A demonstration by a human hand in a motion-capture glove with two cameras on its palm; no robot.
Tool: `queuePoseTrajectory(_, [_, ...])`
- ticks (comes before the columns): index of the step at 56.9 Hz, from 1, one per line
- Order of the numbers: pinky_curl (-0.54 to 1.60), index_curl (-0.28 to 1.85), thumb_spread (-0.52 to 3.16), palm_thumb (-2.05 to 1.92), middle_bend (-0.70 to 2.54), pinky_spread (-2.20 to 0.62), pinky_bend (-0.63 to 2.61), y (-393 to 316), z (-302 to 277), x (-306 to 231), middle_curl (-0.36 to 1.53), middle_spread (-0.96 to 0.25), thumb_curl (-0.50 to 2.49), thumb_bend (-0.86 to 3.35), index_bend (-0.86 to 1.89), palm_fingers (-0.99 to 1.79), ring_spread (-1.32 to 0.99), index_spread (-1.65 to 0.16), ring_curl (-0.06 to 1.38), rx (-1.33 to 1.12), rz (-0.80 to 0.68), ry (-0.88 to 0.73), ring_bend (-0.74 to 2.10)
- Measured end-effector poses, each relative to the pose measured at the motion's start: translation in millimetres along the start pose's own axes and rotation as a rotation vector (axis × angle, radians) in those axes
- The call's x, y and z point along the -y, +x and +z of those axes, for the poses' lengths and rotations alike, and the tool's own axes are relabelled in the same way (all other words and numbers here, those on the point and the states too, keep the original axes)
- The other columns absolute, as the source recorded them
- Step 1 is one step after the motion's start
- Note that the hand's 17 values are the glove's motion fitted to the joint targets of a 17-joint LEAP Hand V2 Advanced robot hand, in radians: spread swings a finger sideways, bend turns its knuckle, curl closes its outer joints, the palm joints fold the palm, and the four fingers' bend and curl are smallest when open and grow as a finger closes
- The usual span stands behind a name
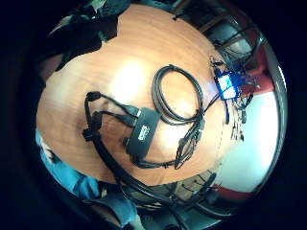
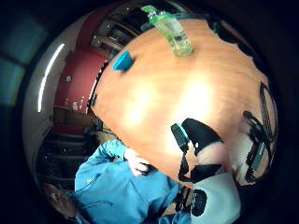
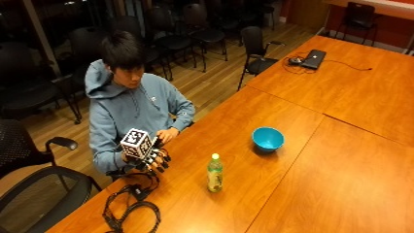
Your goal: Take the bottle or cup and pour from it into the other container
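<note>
A person in a grey-blue hooded top sits at the near edge of a long wooden bench (image 3: 336, 160), with the gloved right hand (image 3: 152, 160) raised just above the bench top in front of them. Its fingers hang down, loosely spread and relaxed; the grip is open and has hold of nothing. The bare left hand (image 3: 169, 135) rests at the bench edge close to the body.

The bottle (image 3: 215, 173) stands upright on the bench, apart from the gloved hand. It is clear with a greenish-yellow liquid, a pale green cap and a label band around its middle; the writing on that label is too small to read. The blue bowl (image 3: 267, 139) sits upright farther along the bench, beyond the bottle and well apart from it. In the thumb side palm view both appear far across the wood, the bottle (image 2: 174, 32) near the bowl (image 2: 123, 60).

Below the hand, a small black box (image 1: 144, 130) lies on the bench with several black cables (image 1: 177, 96) plugged in and coiled beside it. It carries a light label, but the text cannot be made out. In the outside view the same coil of cable (image 3: 132, 211) lies near the bench corner. A closed laptop (image 3: 314, 58) sits on a farther bench, and dark chairs (image 3: 255, 46) stand on the wooden floor behind.
</note>
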State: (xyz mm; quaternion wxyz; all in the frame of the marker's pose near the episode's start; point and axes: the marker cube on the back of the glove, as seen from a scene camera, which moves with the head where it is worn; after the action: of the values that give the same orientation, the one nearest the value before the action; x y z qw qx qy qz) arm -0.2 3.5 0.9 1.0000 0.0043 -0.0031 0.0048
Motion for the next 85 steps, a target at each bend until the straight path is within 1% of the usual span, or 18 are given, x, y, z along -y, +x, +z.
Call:
queuePoseTrajectory(4, [0.16,0.11,0.54,0.55,0.2,0.1,0.55,3,-7,-2,0.1,0.01,0.13,0.31,0.16,0.64,0.01,-0.17,0.14,0.022,0.017,0.013,0.36])
queuePoseTrajectory(8, [0.21,0.15,0.69,0.59,0.2,0.13,0.56,6,-12,-6,0.14,0.02,0.15,0.29,0.15,0.63,0.01,-0.2,0.19,0.038,0.038,0.03,0.37])
queuePoseTrajectory(14, [0.23,0.18,0.83,0.64,0.2,0.14,0.58,8,-12,-9,0.19,0.02,0.19,0.25,0.14,0.62,0.01,-0.22,0.22,0.026,0.05,0.039,0.38])
queuePoseTrajectory(21, [0.25,0.21,0.9,0.68,0.19,0.14,0.59,7,-6,-7,0.23,0.02,0.22,0.2,0.13,0.61,0.01,-0.23,0.25,0.027,0.055,0.009,0.39])
queuePoseTrajectory(44, [0.28,0.25,0.98,0.77,0.18,0.13,0.59,2,2,2,0.3,0.02,0.29,0.05,0.14,0.58,0.02,-0.24,0.3,-0.021,0.041,-0.016,0.39])
queuePoseTrajectory(55, [0.28,0.26,0.99,0.8,0.18,0.13,0.59,6,-1,3,0.32,0.03,0.32,-0.01,0.14,0.57,0.02,-0.24,0.31,-0.03,0.067,-0.003,0.38])
queuePoseTrajectory(70, [0.29,0.27,1.0,0.81,0.18,0.14,0.59,9,-1,-3,0.33,0.03,0.33,-0.02,0.14,0.56,0.02,-0.24,0.32,-0.027,0.076,0.011,0.37])
queuePoseTrajectory(85, [0.3,0.28,1.0,0.81,0.17,0.14,0.6,15,-5,10,0.33,0.03,0.34,-0.02,0.14,0.54,0.02,-0.24,0.33,-0.027,0.085,0.011,0.37])
